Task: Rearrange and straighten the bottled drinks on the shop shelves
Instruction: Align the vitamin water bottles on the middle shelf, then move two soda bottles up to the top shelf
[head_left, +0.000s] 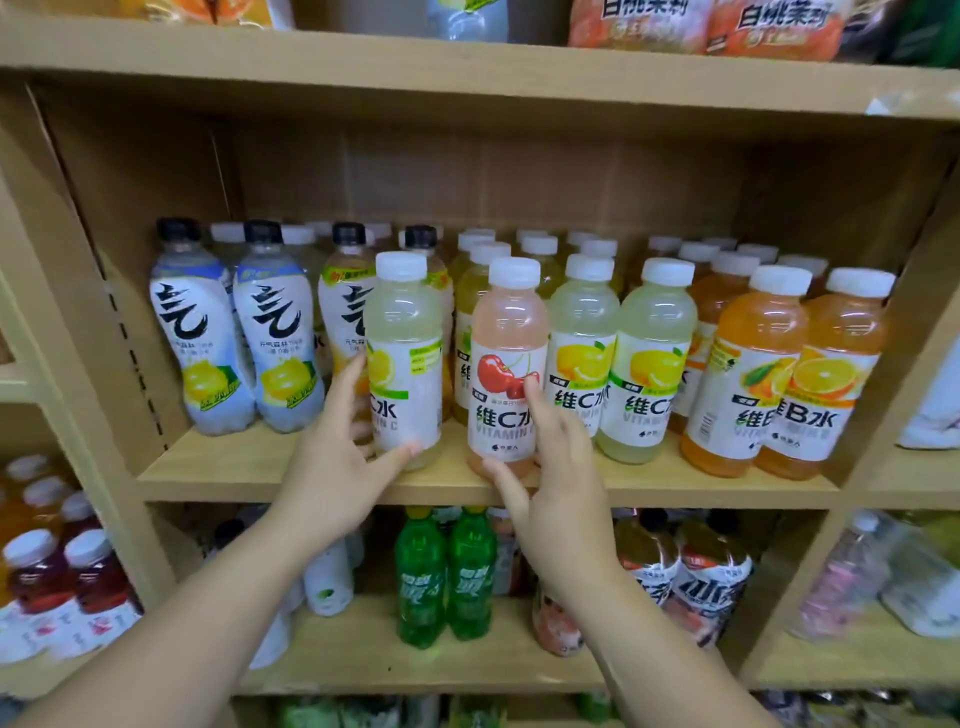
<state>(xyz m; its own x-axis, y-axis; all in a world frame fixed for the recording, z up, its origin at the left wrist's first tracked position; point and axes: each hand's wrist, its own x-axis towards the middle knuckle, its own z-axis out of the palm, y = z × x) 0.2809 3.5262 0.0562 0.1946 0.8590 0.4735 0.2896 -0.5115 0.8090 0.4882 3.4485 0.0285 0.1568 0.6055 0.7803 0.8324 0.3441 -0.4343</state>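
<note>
Head cam: left grip (332, 462) holds lemon vitamin C bottle (408, 322), right grip (558, 483) holds cherry bottle (506, 332), both near shelf (234, 467) front edge.

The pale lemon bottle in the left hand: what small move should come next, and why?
Probably twist the pale yellow plastic lemon bottle a little so its label faces forward: the left hand grips it with the label turned aside, its lettering partly cut off, whereas the pink cherry bottle in the right hand shows its label squarely.
</note>
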